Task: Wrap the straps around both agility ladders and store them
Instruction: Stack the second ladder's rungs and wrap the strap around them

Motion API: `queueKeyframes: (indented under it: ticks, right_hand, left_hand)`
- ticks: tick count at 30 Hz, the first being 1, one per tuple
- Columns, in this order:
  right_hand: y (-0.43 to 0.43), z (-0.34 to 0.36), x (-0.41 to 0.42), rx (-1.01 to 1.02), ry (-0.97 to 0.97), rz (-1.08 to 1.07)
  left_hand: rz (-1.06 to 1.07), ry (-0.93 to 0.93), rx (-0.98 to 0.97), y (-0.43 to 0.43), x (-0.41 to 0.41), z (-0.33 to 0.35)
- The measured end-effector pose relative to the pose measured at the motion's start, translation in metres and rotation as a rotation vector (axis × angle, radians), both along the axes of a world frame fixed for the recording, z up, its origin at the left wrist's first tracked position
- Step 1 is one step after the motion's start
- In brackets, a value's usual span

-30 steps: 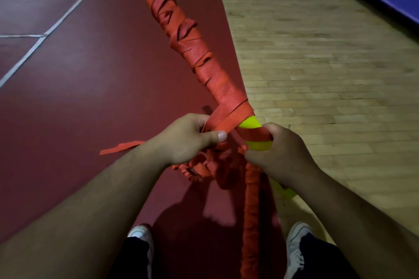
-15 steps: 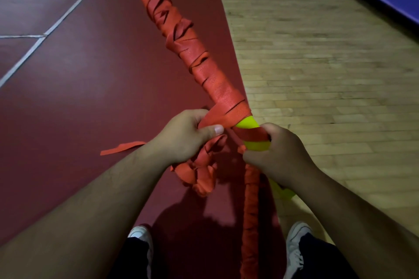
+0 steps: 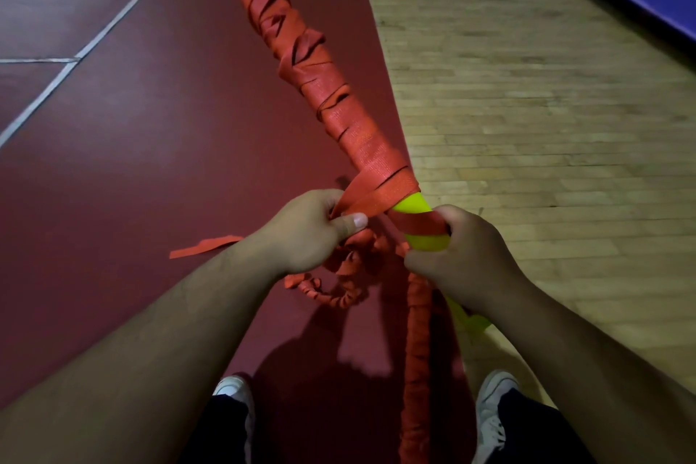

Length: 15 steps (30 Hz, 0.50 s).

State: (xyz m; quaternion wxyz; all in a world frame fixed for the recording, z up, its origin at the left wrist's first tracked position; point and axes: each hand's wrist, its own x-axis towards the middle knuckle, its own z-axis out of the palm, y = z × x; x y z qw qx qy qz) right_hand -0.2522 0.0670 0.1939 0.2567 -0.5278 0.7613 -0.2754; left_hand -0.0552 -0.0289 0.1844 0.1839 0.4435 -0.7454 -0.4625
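The agility ladder (image 3: 339, 113) slants away from the person, its near end gripped in the right hand (image 3: 463, 256). Just left of it, the left hand (image 3: 312, 234) pinches the strap (image 3: 376, 196). Loose coils (image 3: 339, 294) lie on the floor below both hands.

Woven cloth, smooth plastic.
Orange strap (image 3: 361, 139) of coarse matt webbing; lime rungs (image 3: 412, 206) of smooth plastic; at 9 o'clock matt red floor (image 3: 150, 162), at 3 o'clock wooden boards (image 3: 546, 124).
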Motion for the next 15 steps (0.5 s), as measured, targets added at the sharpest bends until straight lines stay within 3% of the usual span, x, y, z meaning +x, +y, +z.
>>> queueKeyframes:
  ticks: [15]
  right_hand:
    - [0.0003, -0.001, -0.0016, 0.016, -0.047, -0.029]
  left_hand:
    - [0.022, 0.015, 0.054, 0.0001, -0.0013, 0.0009]
